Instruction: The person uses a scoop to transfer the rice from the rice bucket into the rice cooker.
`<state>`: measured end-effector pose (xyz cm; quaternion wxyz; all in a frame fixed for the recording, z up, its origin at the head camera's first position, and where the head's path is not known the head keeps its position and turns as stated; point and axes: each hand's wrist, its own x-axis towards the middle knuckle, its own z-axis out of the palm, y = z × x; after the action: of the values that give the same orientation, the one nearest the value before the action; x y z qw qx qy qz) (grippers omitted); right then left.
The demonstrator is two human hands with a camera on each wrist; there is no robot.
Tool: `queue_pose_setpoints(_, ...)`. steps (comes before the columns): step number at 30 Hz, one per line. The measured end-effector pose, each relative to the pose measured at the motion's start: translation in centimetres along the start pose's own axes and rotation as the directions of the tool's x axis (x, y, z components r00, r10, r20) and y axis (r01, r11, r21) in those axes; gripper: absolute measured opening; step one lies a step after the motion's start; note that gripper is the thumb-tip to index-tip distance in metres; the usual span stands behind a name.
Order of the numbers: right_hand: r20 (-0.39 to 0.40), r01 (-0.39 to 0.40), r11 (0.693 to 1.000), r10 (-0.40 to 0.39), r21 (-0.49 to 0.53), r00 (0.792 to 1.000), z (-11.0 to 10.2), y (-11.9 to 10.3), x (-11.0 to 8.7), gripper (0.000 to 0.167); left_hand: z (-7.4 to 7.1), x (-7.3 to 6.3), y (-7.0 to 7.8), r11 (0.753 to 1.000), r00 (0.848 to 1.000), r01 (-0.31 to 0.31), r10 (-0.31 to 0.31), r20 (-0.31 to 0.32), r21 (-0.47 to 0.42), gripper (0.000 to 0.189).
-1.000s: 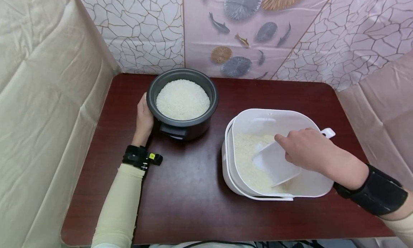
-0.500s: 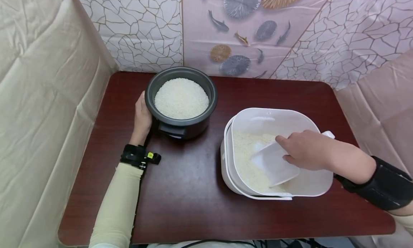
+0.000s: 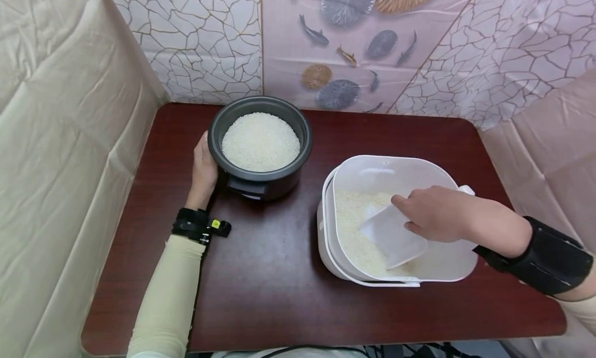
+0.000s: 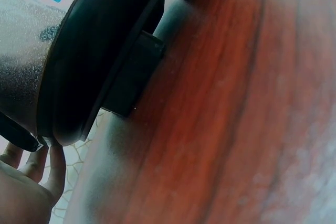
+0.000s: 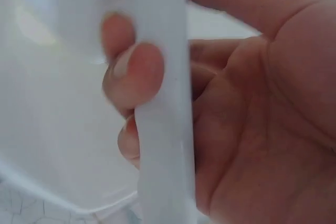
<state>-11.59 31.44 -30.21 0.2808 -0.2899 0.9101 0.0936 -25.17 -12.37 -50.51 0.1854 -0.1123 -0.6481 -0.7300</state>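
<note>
In the head view a dark rice cooker (image 3: 258, 182) stands at the back left, its pot heaped with white rice (image 3: 261, 142). My left hand (image 3: 203, 164) rests against the cooker's left side. The left wrist view shows its fingers (image 4: 56, 174) extended, their tips at the black base. On the right is a white rice bin (image 3: 396, 166) with rice (image 3: 363, 234) inside. My right hand (image 3: 437, 213) holds a white scoop (image 3: 393, 239) low in that bin, over the rice. Seen from the right wrist, curled fingers (image 5: 139, 74) wrap its handle (image 5: 168, 145).
Both containers stand on a dark red-brown table (image 3: 270, 296). The bin's carrying handle (image 3: 391, 284) lies along its near side. Patterned wall cloth (image 3: 195, 47) hangs behind the table. A black cable (image 3: 316, 347) shows at the near edge.
The right hand and scoop have shifted slightly left in the head view, and the wrist first swung right, then back. The left hand stays at the cooker.
</note>
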Motion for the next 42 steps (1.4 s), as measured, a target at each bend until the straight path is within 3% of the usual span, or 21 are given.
queue_pose_setpoints(6, 0.001, 0.065, 0.995, -0.065, 0.071, 0.998, -0.5, 0.0, 0.9, 0.029, -0.2, 0.1, 0.1, 1.0, 1.0, -0.006, 0.006, 0.006, -0.027, 0.069)
queue_pose_setpoints(16, -0.016, 0.129, 0.982, -0.128, 0.136, 0.992, -0.8, 0.0, 1.8, 0.025, -0.3, 0.1, 0.1, 1.0, 1.0, 0.016, -0.015, -0.009, 0.021, 0.068)
queue_pose_setpoints(19, -0.004, 0.137, 0.976, -0.138, 0.167, 0.99, -0.6, -0.1, 2.3, 0.022, -0.1, 0.0, 0.7, 1.0, 1.0, 0.02, -0.02, 0.0, 0.005, 0.065)
queue_pose_setpoints(23, 0.005, 0.144, 0.969, -0.148, 0.202, 0.989, -0.4, -0.2, 2.8, 0.022, 0.4, -0.3, 2.5, 1.0, 1.0, 0.018, -0.018, 0.012, 0.001, 0.06)
queue_pose_setpoints(28, -0.048, 0.176, 0.961, -0.17, 0.212, 0.984, -0.5, 0.1, 3.0, 0.02, 0.7, -0.5, 3.7, 1.0, 1.0, 0.018, -0.018, 0.007, 0.003, 0.057)
queue_pose_setpoints(34, -0.118, 0.223, 0.944, -0.199, 0.245, 0.973, -0.8, 0.3, 3.2, 0.019, 0.6, -0.4, 3.7, 1.0, 1.0, 0.022, -0.022, 0.019, -0.009, 0.061)
queue_pose_setpoints(42, -0.16, 0.276, 0.902, -0.234, 0.332, 0.959, -0.9, 1.2, 3.5, 0.027, 0.6, -0.6, 3.6, 0.999, 0.999, 0.041, -0.041, 0.02, 0.025, 0.051)
